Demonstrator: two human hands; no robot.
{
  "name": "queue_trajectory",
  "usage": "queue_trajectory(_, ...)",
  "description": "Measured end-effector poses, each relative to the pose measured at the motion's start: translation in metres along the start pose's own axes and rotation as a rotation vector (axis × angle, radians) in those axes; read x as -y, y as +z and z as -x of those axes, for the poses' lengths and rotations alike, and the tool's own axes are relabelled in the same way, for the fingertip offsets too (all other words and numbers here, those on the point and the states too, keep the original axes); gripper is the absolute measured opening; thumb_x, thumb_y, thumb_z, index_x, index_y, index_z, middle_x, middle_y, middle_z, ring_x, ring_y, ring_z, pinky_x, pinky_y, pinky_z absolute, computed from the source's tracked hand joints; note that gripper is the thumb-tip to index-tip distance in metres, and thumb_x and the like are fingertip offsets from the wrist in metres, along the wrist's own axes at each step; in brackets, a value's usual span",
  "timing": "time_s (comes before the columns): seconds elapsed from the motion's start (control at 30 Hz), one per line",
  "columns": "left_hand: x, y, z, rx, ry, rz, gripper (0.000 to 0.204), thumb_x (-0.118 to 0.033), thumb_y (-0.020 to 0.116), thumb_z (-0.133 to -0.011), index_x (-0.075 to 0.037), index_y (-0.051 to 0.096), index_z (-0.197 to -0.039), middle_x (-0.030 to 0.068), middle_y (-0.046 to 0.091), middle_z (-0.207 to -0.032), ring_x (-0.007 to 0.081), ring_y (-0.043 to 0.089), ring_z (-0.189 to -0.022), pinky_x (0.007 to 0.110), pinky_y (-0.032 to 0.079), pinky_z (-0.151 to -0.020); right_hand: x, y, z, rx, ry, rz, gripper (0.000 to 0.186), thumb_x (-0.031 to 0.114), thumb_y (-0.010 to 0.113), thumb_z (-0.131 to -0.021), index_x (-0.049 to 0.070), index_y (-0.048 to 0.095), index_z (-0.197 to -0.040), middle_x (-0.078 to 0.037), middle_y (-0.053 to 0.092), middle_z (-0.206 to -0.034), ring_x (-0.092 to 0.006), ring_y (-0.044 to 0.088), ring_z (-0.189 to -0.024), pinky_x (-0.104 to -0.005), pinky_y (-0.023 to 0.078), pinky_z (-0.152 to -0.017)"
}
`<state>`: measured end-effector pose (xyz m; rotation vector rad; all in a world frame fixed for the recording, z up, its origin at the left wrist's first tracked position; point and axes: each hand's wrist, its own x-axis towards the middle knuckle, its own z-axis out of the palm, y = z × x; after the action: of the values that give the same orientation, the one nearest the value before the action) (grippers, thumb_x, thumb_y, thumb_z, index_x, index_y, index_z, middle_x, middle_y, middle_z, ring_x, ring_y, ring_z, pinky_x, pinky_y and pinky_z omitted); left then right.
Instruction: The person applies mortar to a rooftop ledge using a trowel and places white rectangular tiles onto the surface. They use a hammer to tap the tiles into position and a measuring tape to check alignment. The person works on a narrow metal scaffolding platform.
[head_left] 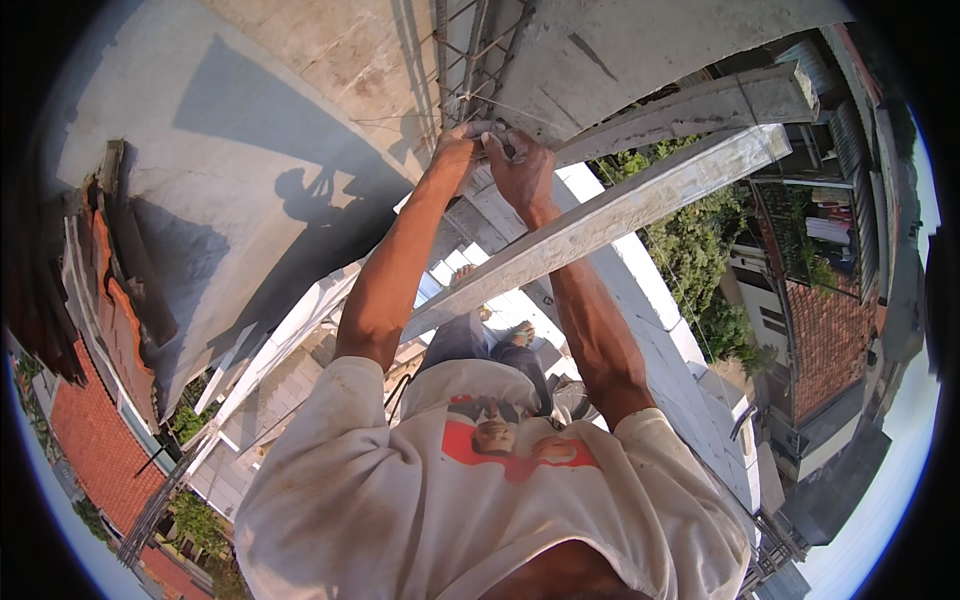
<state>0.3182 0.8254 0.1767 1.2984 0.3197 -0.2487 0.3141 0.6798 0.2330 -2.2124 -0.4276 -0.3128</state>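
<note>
My left hand [458, 152] and my right hand [521, 175] are raised close together at the foot of a steel rebar cage [482, 45]. The fingers of both hands are curled and pinched; whatever lies between them is too small to make out. A thin light wire or string [515, 108] runs just above the fingertips, from the rebar toward the grey wall on the right. Below my right hand, a long pale timber beam [620, 210] slants across, passing in front of my right forearm.
A second grey beam [690, 120] lies above the first. Grey plastered wall [240, 230] fills the left, with my shadow on it. Far below are pale blocks [500, 310] by my feet, greenery [690, 250] and tiled roofs [825, 335]. Broken boards and tiles [115, 290] lean at the far left.
</note>
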Motion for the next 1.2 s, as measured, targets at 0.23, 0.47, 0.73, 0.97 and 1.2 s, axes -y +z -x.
queue_trajectory(0.23, -0.023, 0.002, 0.016, 0.059, -0.015, 0.219, 0.05, -0.006, 0.077, -0.092, 0.002, 0.056, -0.136, 0.0101, 0.071, -0.107, 0.0223, 0.072, -0.09, 0.031, 0.059, -0.078, -0.006, 0.006, -0.004, -0.063, 1.106, -1.073, 0.03, 0.03, 0.068, -0.101, 0.002, 0.07, -0.111, -0.002, 0.061, -0.079, -0.0143, 0.057, -0.067, -0.0352, 0.054, -0.063)
queue_trajectory(0.47, -0.038, -0.009, 0.023, 0.307, 0.058, 0.42, 0.039, -0.018, 0.076, -0.095, -0.002, 0.062, -0.128, 0.01, 0.07, -0.109, 0.0217, 0.068, -0.106, 0.036, 0.054, -0.096, 0.004, 0.01, -0.012, -0.103, 1.086, -1.204, 0.02, 0.025, 0.067, -0.102, 0.005, 0.068, -0.101, -0.003, 0.06, -0.084, -0.0142, 0.056, -0.069, -0.0339, 0.051, -0.064)
queue_trajectory(0.73, -0.044, -0.017, 0.027, 0.227, -0.141, 0.398, 0.034, -0.037, 0.059, -0.107, -0.004, 0.061, -0.117, 0.0181, 0.065, -0.126, 0.0321, 0.064, -0.12, 0.047, 0.05, -0.108, -0.002, 0.008, -0.016, -0.101, 1.132, -1.254, 0.023, 0.022, 0.066, -0.103, -0.001, 0.064, -0.105, -0.009, 0.063, -0.092, -0.0211, 0.062, -0.071, -0.0392, 0.057, -0.066)
queue_trajectory(0.97, -0.047, -0.015, 0.034, 0.274, -0.151, 0.515, 0.031, -0.034, 0.054, -0.109, -0.005, 0.061, -0.114, 0.018, 0.064, -0.129, 0.032, 0.063, -0.121, 0.047, 0.05, -0.108, 0.004, -0.013, -0.006, 0.03, 1.072, -1.263, 0.029, 0.033, 0.065, -0.104, 0.005, 0.066, -0.111, -0.004, 0.063, -0.093, -0.0169, 0.059, -0.074, -0.0346, 0.05, -0.07)
queue_trajectory(1.2, -0.041, -0.009, 0.038, 0.182, -0.107, 0.488, 0.029, -0.035, 0.055, -0.108, -0.008, 0.06, -0.115, 0.0141, 0.065, -0.129, 0.0263, 0.063, -0.114, 0.044, 0.052, -0.103, -0.033, -0.105, 0.037, -0.081, 0.591, -0.555, 0.026, 0.029, 0.075, -0.096, 0.004, 0.072, -0.099, -0.003, 0.067, -0.079, -0.015, 0.063, -0.067, -0.0315, 0.051, -0.061)
